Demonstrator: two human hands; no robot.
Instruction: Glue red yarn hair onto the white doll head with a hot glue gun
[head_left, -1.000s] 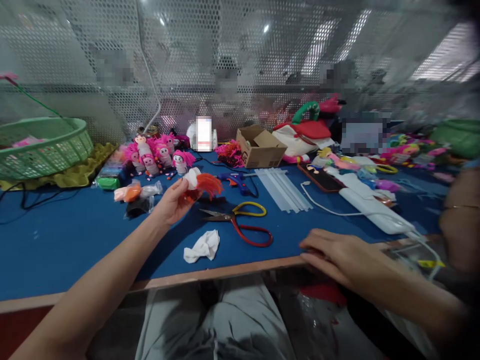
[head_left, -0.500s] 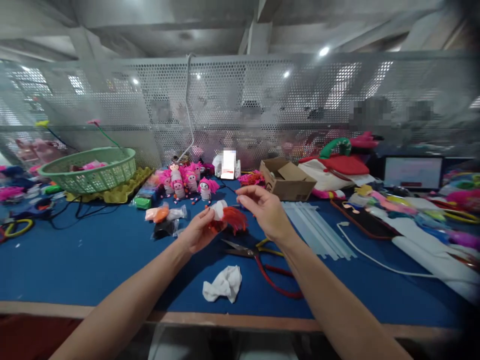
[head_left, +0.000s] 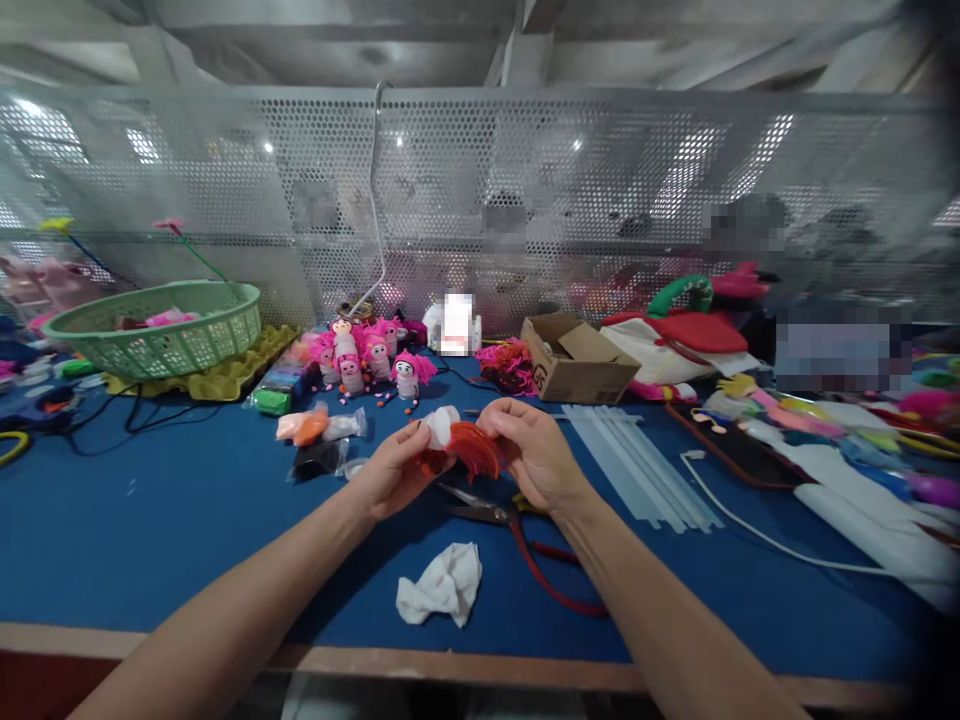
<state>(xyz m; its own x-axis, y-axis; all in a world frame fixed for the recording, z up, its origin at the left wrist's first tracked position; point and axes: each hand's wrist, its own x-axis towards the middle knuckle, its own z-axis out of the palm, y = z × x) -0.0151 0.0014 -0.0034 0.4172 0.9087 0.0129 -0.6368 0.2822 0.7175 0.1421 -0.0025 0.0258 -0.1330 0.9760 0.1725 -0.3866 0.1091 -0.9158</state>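
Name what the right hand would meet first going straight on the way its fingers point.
The right hand would likely meet the orange-red yarn on the white piece held in the left hand. Its fingertips look right beside it, though depth leaves contact unclear.

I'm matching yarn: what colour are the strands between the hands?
Orange-red strands, clearest in the head view.

The right hand has left the front edge of the table, over on the right. It came up and now touches the red strings on the white piece.
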